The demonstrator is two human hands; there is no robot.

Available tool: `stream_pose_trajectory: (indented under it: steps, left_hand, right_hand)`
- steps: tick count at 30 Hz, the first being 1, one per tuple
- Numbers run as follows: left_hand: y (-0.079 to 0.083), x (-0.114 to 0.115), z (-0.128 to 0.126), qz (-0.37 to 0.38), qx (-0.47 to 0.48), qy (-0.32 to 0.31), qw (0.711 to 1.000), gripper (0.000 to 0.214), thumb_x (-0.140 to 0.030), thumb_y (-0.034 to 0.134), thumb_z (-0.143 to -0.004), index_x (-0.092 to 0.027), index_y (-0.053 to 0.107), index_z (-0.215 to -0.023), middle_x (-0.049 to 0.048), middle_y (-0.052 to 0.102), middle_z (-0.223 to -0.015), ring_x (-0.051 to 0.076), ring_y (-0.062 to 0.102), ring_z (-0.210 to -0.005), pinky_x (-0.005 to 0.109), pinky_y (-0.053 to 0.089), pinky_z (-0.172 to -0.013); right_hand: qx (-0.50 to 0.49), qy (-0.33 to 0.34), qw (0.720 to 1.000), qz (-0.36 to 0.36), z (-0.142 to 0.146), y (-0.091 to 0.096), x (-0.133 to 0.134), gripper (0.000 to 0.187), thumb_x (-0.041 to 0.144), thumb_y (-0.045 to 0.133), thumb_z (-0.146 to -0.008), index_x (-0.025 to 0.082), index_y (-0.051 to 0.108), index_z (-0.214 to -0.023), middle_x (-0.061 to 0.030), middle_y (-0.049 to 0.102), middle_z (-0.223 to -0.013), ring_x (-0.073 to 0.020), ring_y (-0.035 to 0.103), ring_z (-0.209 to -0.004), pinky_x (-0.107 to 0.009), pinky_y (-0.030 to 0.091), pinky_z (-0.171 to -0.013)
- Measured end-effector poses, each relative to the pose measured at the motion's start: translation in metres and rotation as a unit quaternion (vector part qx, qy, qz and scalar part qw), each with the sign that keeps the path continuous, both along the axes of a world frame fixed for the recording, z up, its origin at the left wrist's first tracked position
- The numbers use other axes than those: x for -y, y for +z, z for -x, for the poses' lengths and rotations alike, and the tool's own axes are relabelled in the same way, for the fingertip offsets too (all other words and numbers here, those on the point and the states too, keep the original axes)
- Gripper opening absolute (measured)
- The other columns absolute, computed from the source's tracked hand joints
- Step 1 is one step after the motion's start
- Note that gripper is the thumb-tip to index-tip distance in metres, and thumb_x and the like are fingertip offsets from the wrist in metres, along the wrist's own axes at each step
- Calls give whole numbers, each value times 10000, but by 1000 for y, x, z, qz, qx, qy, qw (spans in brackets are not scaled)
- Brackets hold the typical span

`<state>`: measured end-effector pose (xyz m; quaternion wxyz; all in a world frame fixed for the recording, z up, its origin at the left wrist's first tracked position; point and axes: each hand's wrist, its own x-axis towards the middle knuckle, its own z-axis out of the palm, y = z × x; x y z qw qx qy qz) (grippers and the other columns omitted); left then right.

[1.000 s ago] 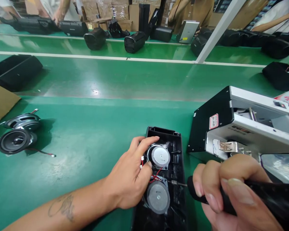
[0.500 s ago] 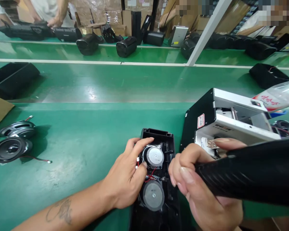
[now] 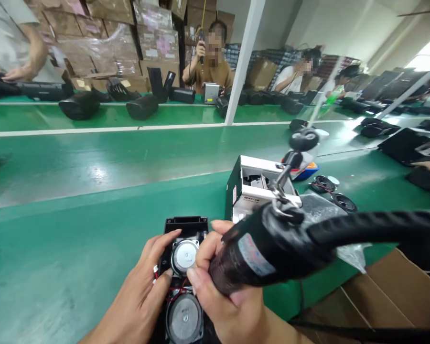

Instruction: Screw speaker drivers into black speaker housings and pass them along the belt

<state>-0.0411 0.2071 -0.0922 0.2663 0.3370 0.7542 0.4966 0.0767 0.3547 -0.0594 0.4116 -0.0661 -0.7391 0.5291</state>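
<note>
Two round speaker drivers, the farther one (image 3: 185, 258) and the nearer one (image 3: 185, 317), sit inside the black housing (image 3: 186, 225), which lies on the green counter (image 3: 103, 248) in front of you with its near end hidden by your hands and the lower edge of the view. Your left hand (image 3: 140, 289) lies along the housing's left side, thumb and forefinger spread wide around the farther driver; how firmly they press, you cannot judge from here. Your right hand (image 3: 232, 306), over the housing's right side, is wrapped around the dark power driver (image 3: 301, 251), whose body slants up and away to the right and trails a black cable (image 3: 376, 227). The step in hand looks like fastening the drivers in place, with your left hand steadying and your right guiding the tool. Its tip is hidden behind your right fingers, so you cannot tell whether it meets a screw. The next move probably calls for bringing the tool square to the fastening point, pressing evenly, and letting your left thumb hold the driver flat. Watch the red wires (image 3: 177, 289) between the two drivers inside the housing; a turning bit could snag them.
</note>
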Motion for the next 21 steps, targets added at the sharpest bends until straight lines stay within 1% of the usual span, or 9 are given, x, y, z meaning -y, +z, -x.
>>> stream_pose_trajectory:
  steps: [3, 6, 9, 11, 12, 13, 15, 16, 21]
  left_hand:
    - [1, 2, -1, -5, 14, 12, 1000, 497, -527, 400, -1154, -407, 520, -1621, 74, 468, -1719, 420, 412, -1611, 771, 219, -1357]
    - [3, 0, -2, -14, 17, 20, 1000, 500, -506, 410, -1149, -416, 532, -1626, 74, 492, -1717, 427, 411, -1622, 787, 201, -1360]
    - [5, -5, -1, -15, -1, 38, 999, 490, -445, 418, -1141, -402, 556, -1610, 64, 521, -1704, 404, 440, -1613, 749, 265, -1360]
    - [6, -11, 2, -12, -15, 49, 999, 494, -407, 422, -1132, -379, 560, -1605, 69, 530, -1698, 390, 461, -1603, 725, 303, -1353]
    - [5, -13, 4, -11, -21, 52, 998, 499, -390, 425, -1127, -365, 557, -1608, 76, 528, -1699, 387, 464, -1602, 718, 311, -1352]
    - [4, -15, 6, -10, -29, 53, 998, 507, -376, 428, -1123, -351, 551, -1614, 81, 524, -1701, 383, 460, -1606, 710, 314, -1353]
    - [2, -18, 11, -7, -43, 46, 998, 527, -354, 435, -1113, -331, 531, -1630, 87, 514, -1709, 376, 446, -1619, 693, 325, -1354]
    - [0, -18, 13, -5, -47, 41, 998, 534, -348, 434, -1110, -321, 520, -1636, 90, 507, -1714, 371, 439, -1625, 684, 328, -1355]
    - [-4, -17, 17, -6, -53, 22, 998, 543, -318, 406, -1109, -286, 473, -1646, 113, 491, -1704, 342, 477, -1584, 672, 338, -1346]
  right_hand:
    - [-74, -31, 996, 39, -17, 20, -15, 96, 274, 642, -1049, 279, 590, -969, 46, 515, -711, -131, 489, -495, -313, 515, -500]
    - [-157, -134, 977, 57, -35, 43, -45, 255, 263, 692, -1021, 256, 544, -814, 65, 432, -633, -116, 399, -454, -334, 485, -504]
    - [-151, -213, 965, -8, -42, 53, -74, 287, 255, 727, -967, 245, 536, -754, 53, 463, -614, -141, 474, -510, -370, 489, -571]
    - [-134, -230, 962, -52, -39, 50, -84, 207, 249, 735, -990, 239, 593, -840, 46, 520, -665, -162, 544, -561, -382, 496, -590]
    - [-130, -233, 962, -59, -36, 47, -86, 118, 247, 745, -1009, 236, 634, -971, 51, 547, -706, -168, 561, -574, -385, 505, -592]
    - [-132, -233, 962, -54, -33, 44, -86, 173, 241, 757, -1023, 241, 638, -1148, 59, 569, -746, -170, 568, -580, -385, 515, -595]
    - [-148, -233, 961, -30, -28, 43, -83, 513, 220, 790, -1026, 276, 506, -1449, 79, 596, -791, -165, 560, -576, -379, 528, -606]
    - [-150, -232, 961, -14, -26, 44, -81, 611, 203, 800, -1020, 291, 455, -1516, 82, 602, -795, -162, 557, -577, -373, 533, -613]
    - [-58, -95, 989, 93, -42, 45, -67, 629, 131, 805, -969, 362, 569, -1504, 75, 605, -730, -148, 525, -490, -307, 494, -469]
